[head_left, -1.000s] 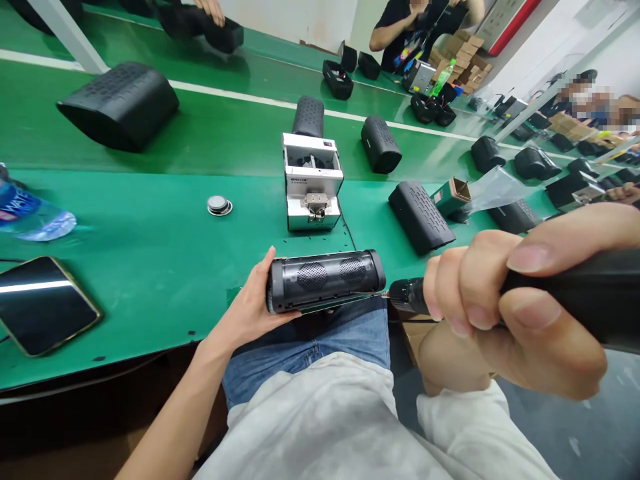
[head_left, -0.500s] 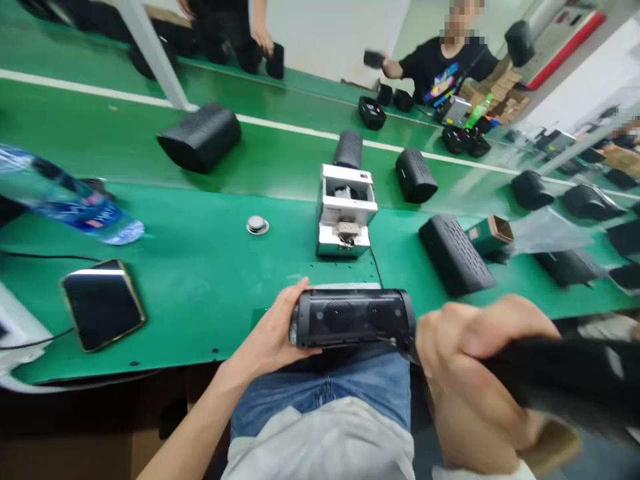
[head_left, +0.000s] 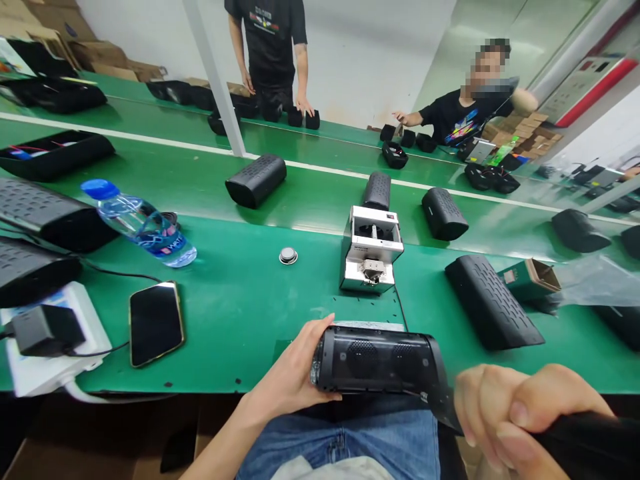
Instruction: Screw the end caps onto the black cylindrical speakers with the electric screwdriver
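A black speaker (head_left: 383, 363) with a dark front and two round mesh areas lies crosswise above my lap at the table edge. My left hand (head_left: 303, 363) is closed on its left end, thumb on top and fingers below. At the lower right, my right hand (head_left: 520, 417) is wrapped round a black electric screwdriver (head_left: 585, 433). Its dark nose reaches the speaker's right end; the tip itself is hard to make out. Just beyond the speaker stands a white and silver screw feeder (head_left: 373, 257). A small round metal part (head_left: 288, 255) lies left of the feeder.
On the left are a phone (head_left: 157, 323), a water bottle (head_left: 145, 227) and a power strip (head_left: 85, 320) with a black plug. A black speaker housing (head_left: 490, 300) and a green box (head_left: 533, 280) stand right. Two people work across the green table (head_left: 235, 287).
The view has tilted up and swung left, so everything sits lower and further right. Both hands keep their holds. The co-worker at the right has let go of a black piece.
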Available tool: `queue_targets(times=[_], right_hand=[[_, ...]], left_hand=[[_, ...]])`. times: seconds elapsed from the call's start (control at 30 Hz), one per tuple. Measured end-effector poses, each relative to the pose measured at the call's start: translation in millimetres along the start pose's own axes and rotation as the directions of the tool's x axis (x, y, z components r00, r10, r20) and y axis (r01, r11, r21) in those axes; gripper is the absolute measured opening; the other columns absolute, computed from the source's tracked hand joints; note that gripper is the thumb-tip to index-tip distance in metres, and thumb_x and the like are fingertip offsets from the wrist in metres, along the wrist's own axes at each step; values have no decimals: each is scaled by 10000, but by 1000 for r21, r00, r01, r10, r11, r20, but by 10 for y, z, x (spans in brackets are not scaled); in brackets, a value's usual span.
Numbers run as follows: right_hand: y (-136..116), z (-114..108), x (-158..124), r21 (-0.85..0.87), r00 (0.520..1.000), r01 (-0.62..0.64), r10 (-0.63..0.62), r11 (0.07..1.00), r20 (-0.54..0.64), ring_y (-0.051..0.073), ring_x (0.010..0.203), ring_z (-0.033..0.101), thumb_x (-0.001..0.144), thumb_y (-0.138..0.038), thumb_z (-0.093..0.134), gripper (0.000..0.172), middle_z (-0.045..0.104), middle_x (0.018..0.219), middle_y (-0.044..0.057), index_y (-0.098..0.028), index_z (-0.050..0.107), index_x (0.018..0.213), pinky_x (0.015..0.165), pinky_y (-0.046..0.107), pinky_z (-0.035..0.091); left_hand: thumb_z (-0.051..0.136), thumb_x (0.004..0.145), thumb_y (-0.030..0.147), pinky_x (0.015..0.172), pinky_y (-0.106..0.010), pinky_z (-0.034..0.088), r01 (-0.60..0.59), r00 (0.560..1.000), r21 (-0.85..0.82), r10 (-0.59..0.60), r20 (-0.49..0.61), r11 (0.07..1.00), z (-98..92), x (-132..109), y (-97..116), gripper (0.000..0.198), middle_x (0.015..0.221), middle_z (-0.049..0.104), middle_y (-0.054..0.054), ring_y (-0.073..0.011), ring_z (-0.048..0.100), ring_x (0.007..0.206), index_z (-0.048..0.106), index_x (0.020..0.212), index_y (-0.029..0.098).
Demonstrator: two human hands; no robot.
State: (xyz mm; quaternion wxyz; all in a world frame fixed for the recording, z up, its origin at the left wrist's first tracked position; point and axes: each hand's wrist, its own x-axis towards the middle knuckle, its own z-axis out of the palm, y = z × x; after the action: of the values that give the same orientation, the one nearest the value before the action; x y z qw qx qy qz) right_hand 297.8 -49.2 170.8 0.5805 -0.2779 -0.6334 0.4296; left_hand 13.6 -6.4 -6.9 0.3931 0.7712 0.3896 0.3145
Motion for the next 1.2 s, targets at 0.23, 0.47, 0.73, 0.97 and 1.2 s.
queue_targets(times=[0.23,0.47,0.73,0.97,1.2], right_hand=[[-74,122,115,29,997,13,-10,1000,-78,92,464,437,1002,-207,735,95,495,633,-67,-249,655,1030,442,239,366],[-381,54,1008,-29,908,293,-288,956,-304,80,363,405,858,-169,905,212,519,567,-90,-252,733,950,346,256,382],[603,142,1947,-221,850,334,-394,916,-349,122,376,518,862,-381,897,303,531,539,-91,-262,627,794,380,290,442],[771,156,2065,-280,857,235,-335,931,-391,86,413,498,922,-403,858,327,535,633,-83,-252,582,833,385,270,438],[699,90,1896,-246,890,197,-278,949,-361,80,427,453,919,-481,884,383,522,650,-76,-258,582,844,402,281,394]], left_hand=[[1047,735,153,1335,-649,465,-2,999,29,3,-34,1000,3,26,-18,1427,1781,406,-158,-444,459,1650,123,1786,431],[1018,759,141,1316,-625,488,-10,999,23,11,-44,1000,15,23,-30,1442,1760,445,-137,-428,488,1633,75,1805,450],[1018,759,150,1321,-611,478,-16,999,25,17,-43,1000,10,36,-35,1457,1759,444,-136,-415,496,1626,54,1809,448],[1005,780,188,1322,-617,472,-12,999,32,13,-42,999,-4,45,-1,1409,1748,456,-155,-423,497,1621,76,1818,400],[996,812,228,1321,-626,469,-30,999,58,32,-40,998,-25,60,20,1388,1747,456,-171,-426,488,1629,59,1824,382]])
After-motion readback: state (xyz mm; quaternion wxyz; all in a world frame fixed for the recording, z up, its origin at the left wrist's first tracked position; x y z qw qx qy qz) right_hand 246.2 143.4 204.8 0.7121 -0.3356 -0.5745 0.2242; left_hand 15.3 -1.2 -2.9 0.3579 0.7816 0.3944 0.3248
